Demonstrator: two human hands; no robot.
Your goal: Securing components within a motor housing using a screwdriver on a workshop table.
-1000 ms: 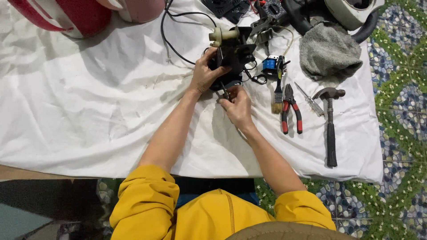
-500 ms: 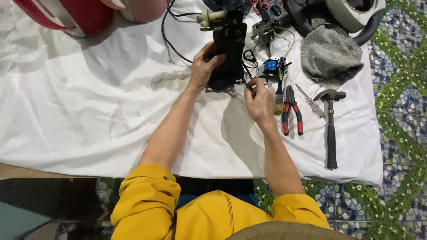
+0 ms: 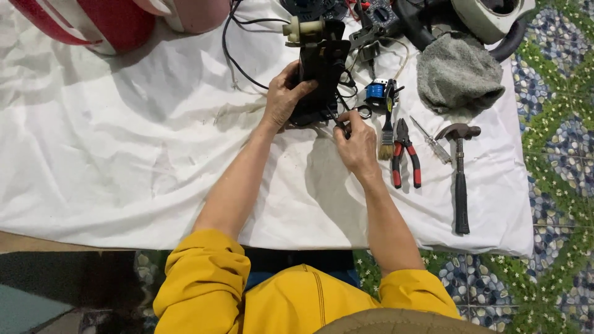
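Gripping a black, boxy plastic-and-metal device body [image 3: 318, 77] with a cream cylindrical fitting [image 3: 303, 29] at its far end, the left hand [image 3: 284, 99] is wrapping its fingers [image 3: 302, 88] around the near left side of the housing, closed on it and standing it lengthwise on the white cloth-covered counter [image 3: 124, 154].

Item, right hand [image 3: 357, 143]: fingers [image 3: 344, 124] are pinching together at the lower right corner of the device, on what looks like a thin wire or small part; too small to tell which.

Item, step in hand, as a judgement: the left hand is steadying the housing while the right is working a small connection at its base. The next move appears to be calling for a fine pinch and a firm brace from the left hand, so the body is not tipping.

Items lying right of the right fingers: blue wound coil part [image 3: 375, 91]; wooden-handled bristle brush [image 3: 387, 133]; red-handled pliers [image 3: 404, 154]; slim clear-handled screwdriver [image 3: 431, 140]; black-handled claw hammer [image 3: 460, 176]; grey folded cloth [image 3: 459, 74] farther off.

Item, changes against the earlier frames: a second ago both hands were crowding together over the device lying lower; half a second ago the right hand was sitting apart, nearer the pliers. Now it is closing back on the device's lower corner, and the body is standing farther up the counter.
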